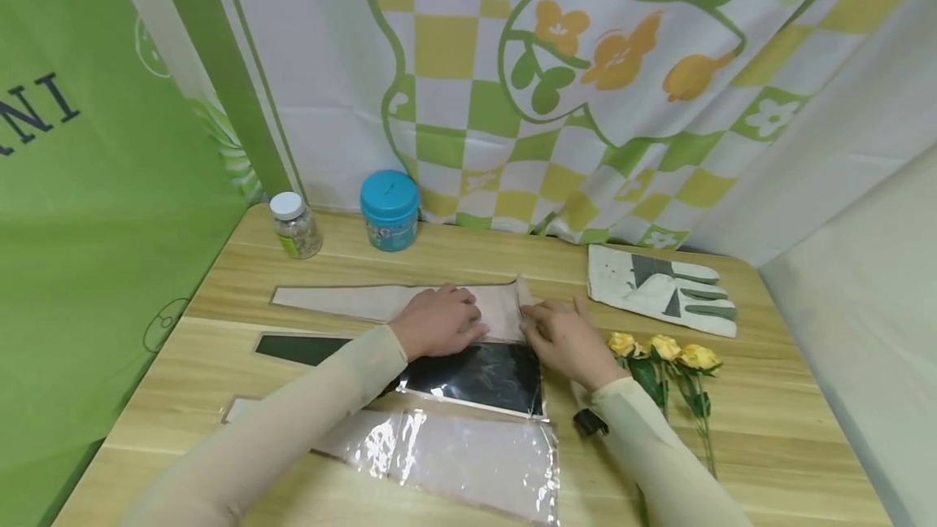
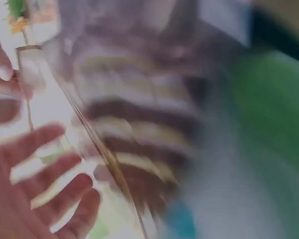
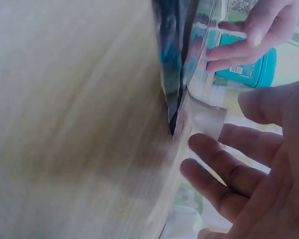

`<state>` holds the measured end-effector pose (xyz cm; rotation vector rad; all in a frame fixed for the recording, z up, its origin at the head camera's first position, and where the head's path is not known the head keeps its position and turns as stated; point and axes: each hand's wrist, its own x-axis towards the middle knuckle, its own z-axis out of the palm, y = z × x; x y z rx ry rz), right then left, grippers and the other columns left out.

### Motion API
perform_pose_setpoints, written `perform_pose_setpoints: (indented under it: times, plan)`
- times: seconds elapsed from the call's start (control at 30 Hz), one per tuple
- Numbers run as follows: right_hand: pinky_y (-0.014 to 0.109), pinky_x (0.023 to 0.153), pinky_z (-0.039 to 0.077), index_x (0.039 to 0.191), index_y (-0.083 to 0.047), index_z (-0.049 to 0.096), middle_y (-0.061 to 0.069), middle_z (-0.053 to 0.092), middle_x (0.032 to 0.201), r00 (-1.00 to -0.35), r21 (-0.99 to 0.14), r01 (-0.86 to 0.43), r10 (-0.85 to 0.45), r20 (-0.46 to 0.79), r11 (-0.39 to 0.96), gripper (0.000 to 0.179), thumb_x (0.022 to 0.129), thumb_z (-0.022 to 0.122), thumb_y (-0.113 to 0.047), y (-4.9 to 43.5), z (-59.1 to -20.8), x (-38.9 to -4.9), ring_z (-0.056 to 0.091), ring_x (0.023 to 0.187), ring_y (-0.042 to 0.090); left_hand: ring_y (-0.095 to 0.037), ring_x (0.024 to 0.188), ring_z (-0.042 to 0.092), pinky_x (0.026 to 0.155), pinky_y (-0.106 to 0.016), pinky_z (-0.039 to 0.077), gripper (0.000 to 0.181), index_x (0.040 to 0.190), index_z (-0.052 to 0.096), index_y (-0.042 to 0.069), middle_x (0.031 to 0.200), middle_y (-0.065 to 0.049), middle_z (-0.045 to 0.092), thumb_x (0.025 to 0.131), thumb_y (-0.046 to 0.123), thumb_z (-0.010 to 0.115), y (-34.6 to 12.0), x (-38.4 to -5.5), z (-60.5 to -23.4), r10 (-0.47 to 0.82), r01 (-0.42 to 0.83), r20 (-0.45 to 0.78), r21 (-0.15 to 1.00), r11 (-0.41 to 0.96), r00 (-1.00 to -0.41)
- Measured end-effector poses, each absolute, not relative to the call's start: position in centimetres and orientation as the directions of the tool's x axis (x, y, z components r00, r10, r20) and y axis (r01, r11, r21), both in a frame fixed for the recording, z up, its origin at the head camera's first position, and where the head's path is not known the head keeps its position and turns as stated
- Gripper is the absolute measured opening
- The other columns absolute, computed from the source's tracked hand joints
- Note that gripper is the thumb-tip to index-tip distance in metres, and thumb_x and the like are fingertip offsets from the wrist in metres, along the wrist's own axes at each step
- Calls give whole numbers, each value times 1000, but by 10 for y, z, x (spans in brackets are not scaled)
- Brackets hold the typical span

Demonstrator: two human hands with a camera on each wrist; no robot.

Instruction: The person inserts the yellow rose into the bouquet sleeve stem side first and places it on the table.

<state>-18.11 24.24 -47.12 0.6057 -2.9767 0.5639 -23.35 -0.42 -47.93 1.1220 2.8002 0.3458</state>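
Observation:
A tapered pale flower sleeve (image 1: pixel 344 299) of shiny plastic lies flat at the back of the table. My left hand (image 1: pixel 442 322) rests on its middle, fingers extended; in the left wrist view the fingers (image 2: pixel 72 184) are spread. At the sleeve's wide right end, a narrow flap (image 1: pixel 523 291) stands up. My right hand (image 1: pixel 569 340) touches this flap; in the right wrist view its thumb (image 3: pixel 261 105) is apart from the flap. Just in front lies a black sleeve (image 1: pixel 476 376), partly under my left forearm. A second pale sleeve (image 1: pixel 476 458) is nearest to me.
Yellow artificial roses (image 1: pixel 664 348) lie beside my right forearm, with a small black item (image 1: pixel 589 421) next to it. A white and grey work glove (image 1: pixel 659 291) is at the back right. A blue lidded tub (image 1: pixel 390 211) and a white-capped jar (image 1: pixel 296 226) stand at the back left.

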Motion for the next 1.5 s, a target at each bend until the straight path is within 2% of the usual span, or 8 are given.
perform_pose_setpoints:
  times: [0.17,0.27,0.37,0.77,0.93,1.07,1.23,1.5]
  plan:
    - [72,115,18,125,-6,72,5,70,108,-913,-334,-406,-367,177,851,30,100,65,-22,244,-473,-178,66,99,24,-18,91,69,84,-34,60,26,115,74,2,103,-10,73,102,20,62,22,-240,-480,441,69,-158,888,455,-884]
    - [72,116,18,125,-7,72,5,69,110,-907,-312,-418,-374,194,853,31,100,66,-23,245,-474,-175,66,101,24,-19,79,71,77,-33,64,24,116,70,-5,96,-15,72,101,12,63,38,-242,-484,328,-347,-356,934,89,-875]
    - [72,115,19,126,-8,72,6,69,111,-900,-290,-432,-386,203,854,31,99,66,-23,245,-476,-171,65,102,24,-18,76,72,75,-31,64,22,117,69,-6,95,-16,72,101,9,64,50,-239,-492,314,-496,-458,867,-51,-832]
    - [72,113,25,123,-7,73,4,67,107,-886,-291,-455,-396,239,842,29,99,67,-22,249,-475,-159,63,100,23,-14,71,71,72,-27,63,16,109,70,-8,87,-12,73,98,2,64,71,-226,-503,348,-522,-457,845,-118,-819]
    - [48,95,55,126,-8,70,4,69,115,-966,-628,-256,-213,145,734,33,102,64,-30,262,-449,-140,64,102,23,-14,69,71,71,-26,63,18,113,69,-7,89,-13,72,98,3,65,66,-230,-501,335,-525,-465,843,-117,-820]
    - [37,76,62,121,-3,69,11,71,107,-997,-847,54,-24,-79,529,39,101,66,-37,294,-420,-115,66,90,25,-14,69,70,70,-25,63,18,113,68,-5,90,-14,71,99,6,66,59,-237,-493,316,-507,-453,855,-112,-834]
    - [35,65,61,115,1,70,11,72,93,-968,-754,213,31,-249,621,39,100,68,-35,339,-413,-87,66,79,27,-15,72,71,73,-26,63,19,115,68,-4,94,-16,72,100,7,65,54,-244,-486,312,-501,-452,860,-96,-836]
    - [32,56,56,97,-4,79,3,73,86,-972,-519,140,17,-234,843,21,96,71,-24,360,-442,-75,62,67,16,-15,70,71,72,-25,63,22,117,66,-7,92,-15,71,99,6,67,60,-244,-489,329,-500,-445,860,-103,-833]
